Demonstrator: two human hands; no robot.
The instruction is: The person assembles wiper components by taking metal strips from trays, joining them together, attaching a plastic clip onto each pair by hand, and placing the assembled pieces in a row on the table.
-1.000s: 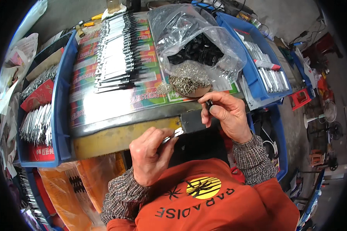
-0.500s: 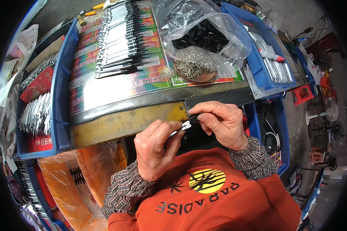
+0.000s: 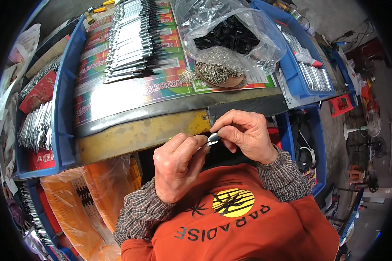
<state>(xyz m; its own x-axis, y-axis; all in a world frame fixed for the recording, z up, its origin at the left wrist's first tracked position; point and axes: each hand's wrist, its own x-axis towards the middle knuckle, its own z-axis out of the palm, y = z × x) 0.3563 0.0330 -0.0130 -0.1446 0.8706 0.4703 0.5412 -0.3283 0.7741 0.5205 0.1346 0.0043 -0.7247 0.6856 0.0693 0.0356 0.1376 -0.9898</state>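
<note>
My left hand (image 3: 176, 163) is closed, thumb and fingers pinching flat silver metal strips (image 3: 211, 142) whose ends stick out past the fingertips. My right hand (image 3: 246, 135) is closed in a pinch on a small dark piece (image 3: 214, 136), held against the strips' ends. The fingers hide most of both. The hands meet just in front of the bench's yellowish front edge (image 3: 139, 135). Beyond them on the bench lies a long row of silver strips with black ends (image 3: 130, 41).
A clear plastic bag of black pieces (image 3: 228, 35) and a pile of small metal pins (image 3: 217, 71) lie at the back. Blue bins (image 3: 65, 100) with metal strips stand on the left and right (image 3: 298, 82). Orange plastic-covered crates (image 3: 69, 200) are below left.
My right hand has moved slightly left, bringing the dark piece from just beyond the strips onto their ends. My left hand has barely moved. The view has shifted a little.
</note>
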